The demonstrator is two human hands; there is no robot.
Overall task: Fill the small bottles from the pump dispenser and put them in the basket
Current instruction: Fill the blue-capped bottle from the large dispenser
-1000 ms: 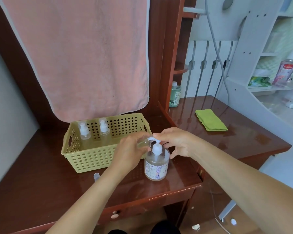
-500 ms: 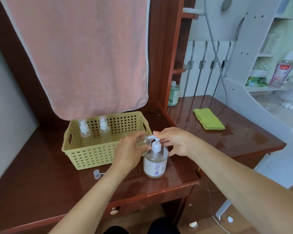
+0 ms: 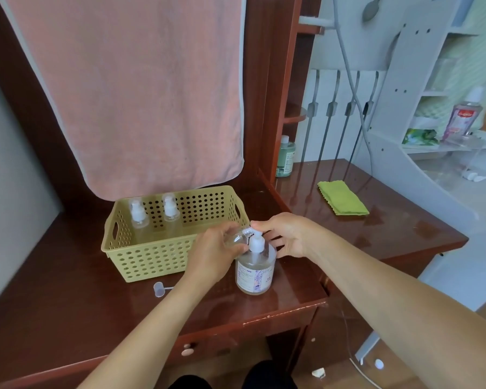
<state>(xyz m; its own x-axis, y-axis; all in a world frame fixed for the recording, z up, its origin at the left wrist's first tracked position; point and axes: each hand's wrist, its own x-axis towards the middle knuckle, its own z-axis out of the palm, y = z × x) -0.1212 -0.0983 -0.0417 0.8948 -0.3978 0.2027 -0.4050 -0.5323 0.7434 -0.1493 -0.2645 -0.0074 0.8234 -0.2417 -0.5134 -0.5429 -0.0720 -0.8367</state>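
A clear pump dispenser [image 3: 254,269] with a white pump stands on the dark wooden desk [image 3: 68,310]. My left hand [image 3: 212,258] grips a small clear bottle [image 3: 235,238], tilted with its mouth at the pump's spout. My right hand [image 3: 285,234] rests on top of the pump head, fingers pressing it. Behind stands a yellow perforated basket [image 3: 152,255] with two small capped bottles, one [image 3: 139,220] at the left and the other [image 3: 171,213] beside it. A small clear cap with a tube [image 3: 160,289] lies on the desk in front of the basket.
A pink towel [image 3: 135,88] hangs behind the basket. A green cloth [image 3: 342,201] lies on the desk to the right. A green bottle [image 3: 285,157] stands by the wooden post. White shelving with a pink bottle [image 3: 463,116] stands at the far right.
Both hands stay at the pump with the small bottle under the spout. Only the camera view has shifted slightly.
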